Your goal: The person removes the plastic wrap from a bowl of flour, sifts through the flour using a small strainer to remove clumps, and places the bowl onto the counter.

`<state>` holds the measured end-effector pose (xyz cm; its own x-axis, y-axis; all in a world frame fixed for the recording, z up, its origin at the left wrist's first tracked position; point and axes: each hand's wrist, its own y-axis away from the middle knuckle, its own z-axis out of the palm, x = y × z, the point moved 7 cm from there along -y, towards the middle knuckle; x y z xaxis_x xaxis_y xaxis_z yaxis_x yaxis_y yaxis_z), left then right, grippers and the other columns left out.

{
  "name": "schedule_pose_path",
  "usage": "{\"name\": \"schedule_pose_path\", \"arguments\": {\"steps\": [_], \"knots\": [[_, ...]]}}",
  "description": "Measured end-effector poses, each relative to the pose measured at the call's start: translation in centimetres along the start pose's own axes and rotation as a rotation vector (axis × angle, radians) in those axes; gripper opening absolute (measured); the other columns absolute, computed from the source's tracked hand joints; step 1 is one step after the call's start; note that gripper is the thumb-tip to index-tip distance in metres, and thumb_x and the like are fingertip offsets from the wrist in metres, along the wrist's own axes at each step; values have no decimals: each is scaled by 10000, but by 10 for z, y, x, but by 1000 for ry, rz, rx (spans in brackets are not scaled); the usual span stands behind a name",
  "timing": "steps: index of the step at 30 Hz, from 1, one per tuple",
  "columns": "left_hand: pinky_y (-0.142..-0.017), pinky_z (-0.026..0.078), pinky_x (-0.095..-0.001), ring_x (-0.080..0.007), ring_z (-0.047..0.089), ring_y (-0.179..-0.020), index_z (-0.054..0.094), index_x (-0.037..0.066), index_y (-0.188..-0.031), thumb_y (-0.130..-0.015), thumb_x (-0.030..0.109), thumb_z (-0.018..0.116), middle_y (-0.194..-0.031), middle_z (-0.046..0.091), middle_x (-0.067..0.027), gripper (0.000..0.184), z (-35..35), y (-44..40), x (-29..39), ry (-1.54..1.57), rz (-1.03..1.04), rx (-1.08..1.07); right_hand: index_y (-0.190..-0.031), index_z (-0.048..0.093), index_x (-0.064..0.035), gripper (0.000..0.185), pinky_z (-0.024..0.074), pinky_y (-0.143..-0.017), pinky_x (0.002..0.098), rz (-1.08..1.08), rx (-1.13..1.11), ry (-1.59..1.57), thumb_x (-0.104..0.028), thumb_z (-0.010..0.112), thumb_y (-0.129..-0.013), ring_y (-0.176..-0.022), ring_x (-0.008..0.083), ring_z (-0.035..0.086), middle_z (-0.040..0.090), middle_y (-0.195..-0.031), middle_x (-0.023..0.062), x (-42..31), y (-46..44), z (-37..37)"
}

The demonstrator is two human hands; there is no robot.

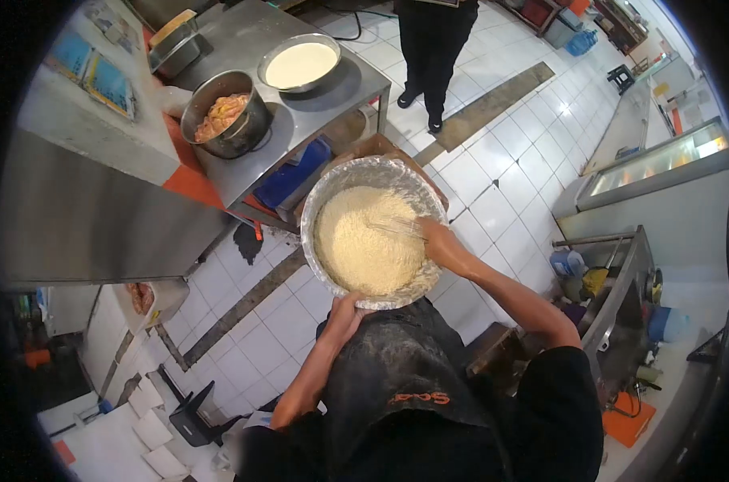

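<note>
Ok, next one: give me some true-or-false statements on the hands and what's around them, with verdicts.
1. The left hand is at the rim of the large bowl. True.
2. The right hand is empty. False: the right hand holds a whisk.
3. A basin of pale liquid stands on the metal table. True.
4. The pot is beneath the metal table. False: the pot is on top.
</note>
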<state>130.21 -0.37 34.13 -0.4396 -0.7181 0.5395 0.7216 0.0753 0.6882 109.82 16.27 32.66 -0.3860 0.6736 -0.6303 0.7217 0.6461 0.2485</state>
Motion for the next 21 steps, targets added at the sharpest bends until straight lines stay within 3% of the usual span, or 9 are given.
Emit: {"name": "schedule_pose_path", "arguments": {"steps": [5, 8, 11, 13, 14, 16, 17, 20, 21], "knots": [[-814, 518, -423, -278, 587, -1027, 442, -145, -1201, -880, 89, 467, -1148, 560, -206, 399, -6, -17, -11, -198, -19, -46, -1221, 489, -14, 426, 468, -817, 456, 88, -36, -293, -116, 487, -808, -941, 416, 587, 603, -1006, 282, 47, 24, 64], [-798, 528, -408, -265, 583, -1034, 429, -102, -1234, -878, 79, 474, -1154, 556, -183, 401, -15, -27, -23, -265, -55, -61, -1205, 466, 14, 422, 481, -768, 434, 596, -359, -710, -94, 479, -798, -871, 334, 618, 641, -956, 214, 3, 49, 67], [-790, 547, -390, -261, 577, -1048, 386, -25, -1291, -867, 47, 482, -1178, 536, -155, 441, -24, -34, -27, -244, -62, -80, -1215, 432, 30, 448, 488, -752, 446, 442, -420, -731, -117, 502, -798, -824, 392, 623, 636, -895, 258, 4, 39, 83], [-795, 544, -396, -260, 575, -1053, 339, 1, -1330, -867, 47, 482, -1191, 530, -152, 487, -24, -32, -24, -188, -52, -79, -1154, 461, 43, 398, 480, -720, 458, 295, 49, -371, -129, 510, -798, -791, 424, 610, 628, -844, 252, 7, 40, 58], [-800, 540, -401, -261, 578, -1046, 375, -38, -1293, -870, 51, 477, -1172, 544, -162, 444, -17, -28, -17, -189, -26, -58, -1123, 476, 49, 376, 477, -704, 465, 216, 286, -184, -136, 514, -798, -775, 441, 603, 625, -818, 249, 3, 43, 41], [-810, 530, -410, -261, 584, -1031, 448, -117, -1221, -877, 58, 467, -1134, 572, -183, 386, 1, -13, -2, -177, 21, -11, -1074, 507, 37, 331, 475, -711, 466, 284, 283, -131, -153, 522, -803, -790, 460, 591, 616, -826, 268, 15, 42, 44], [-812, 530, -416, -264, 584, -1032, 436, -108, -1234, -874, 52, 468, -1147, 564, -184, 395, 1, -15, -4, -193, 11, -30, -1049, 523, 31, 310, 474, -715, 466, 321, 275, -104, -161, 527, -806, -797, 470, 585, 611, -830, 277, 23, 42, 49], [-819, 530, -429, -272, 584, -1035, 415, -91, -1255, -866, 39, 469, -1173, 549, -186, 414, -3, -23, -8, -226, -6, -61, -1008, 557, 12, 256, 475, -732, 461, 151, 253, -173, -163, 533, -822, -808, 435, 602, 614, -870, 285, 33, 26, 69], [-824, 528, -430, -274, 585, -1035, 419, -92, -1249, -864, 36, 469, -1174, 548, -186, 408, -4, -25, -9, -223, -6, -54, -1020, 561, 4, 255, 478, -716, 452, 207, 224, -271, -160, 539, -827, -773, 410, 612, 619, -852, 270, 35, 24, 71]]}}
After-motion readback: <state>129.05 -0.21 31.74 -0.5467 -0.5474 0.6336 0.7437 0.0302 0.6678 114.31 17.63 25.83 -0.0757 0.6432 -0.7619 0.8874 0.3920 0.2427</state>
